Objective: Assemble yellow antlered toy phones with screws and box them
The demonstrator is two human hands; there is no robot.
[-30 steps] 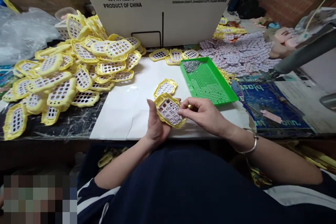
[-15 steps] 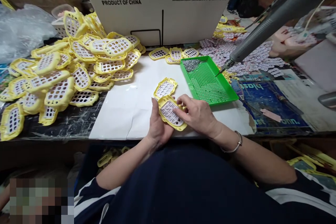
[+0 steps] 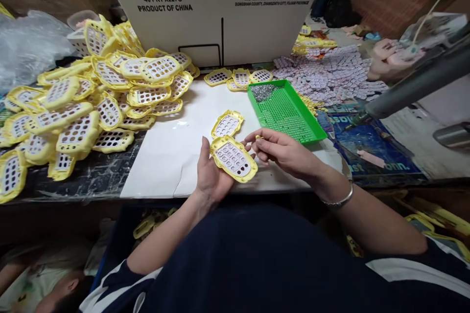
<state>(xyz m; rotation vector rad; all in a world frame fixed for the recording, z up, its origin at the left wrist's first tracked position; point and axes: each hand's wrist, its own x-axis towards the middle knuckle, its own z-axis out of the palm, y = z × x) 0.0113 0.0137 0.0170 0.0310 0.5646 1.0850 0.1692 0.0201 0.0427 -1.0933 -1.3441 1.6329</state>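
My left hand [image 3: 210, 176] cradles a yellow keypad frame [image 3: 234, 159] with a pale lilac button mat set in its holes, just above the front edge of the white sheet [image 3: 172, 142]. My right hand [image 3: 284, 151] is at the frame's right end, its fingers pinched together at the rim; what they pinch is too small to make out. A second yellow frame [image 3: 227, 124] lies flat on the sheet just behind.
A big heap of yellow frames [image 3: 91, 102] covers the left of the bench. A green tray [image 3: 288, 112] with small screws sits right of the sheet. Lilac button mats [image 3: 330, 76] are spread behind it. A white carton [image 3: 220, 5] stands at the back. A grey tool arm [image 3: 418, 83] hangs at right.
My right hand has come off the face of the button mat and moved to the frame's right end. The grey tool arm has swung back away from the green tray.
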